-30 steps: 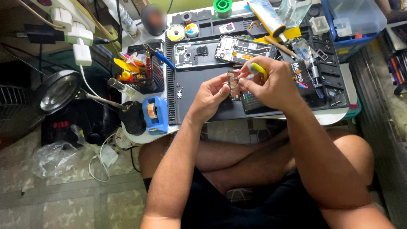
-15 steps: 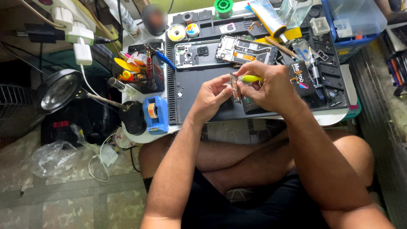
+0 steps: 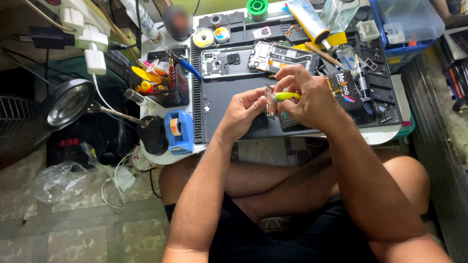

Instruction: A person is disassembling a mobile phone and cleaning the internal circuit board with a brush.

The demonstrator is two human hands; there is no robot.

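The person sits cross-legged at a low white table (image 3: pixel 385 134) covered by a dark work mat (image 3: pixel 229 104). Both hands are raised just above the mat's middle.

The left hand (image 3: pixel 243 111) has its fingers closed on a small circuit board part (image 3: pixel 269 101), held upright on edge between thumb and fingertips. The part sits at the right side of that hand, directly between the two hands.

The right hand (image 3: pixel 307 95) is clamped around a yellow-handled tool (image 3: pixel 286 96). The tool lies roughly level, its tip pointing left and meeting the part; whether it actually touches cannot be told at this size.

Behind the hands, at the far side of the mat, lie an opened phone frame (image 3: pixel 282 56) and a detached back cover (image 3: pixel 222 62), side by side. A blue tape dispenser (image 3: pixel 178 131) stands at the table's left edge, near a magnifying lamp (image 3: pixel 68 103). A black screwdriver (image 3: pixel 360 78) lies on the mat to the right of the right hand.
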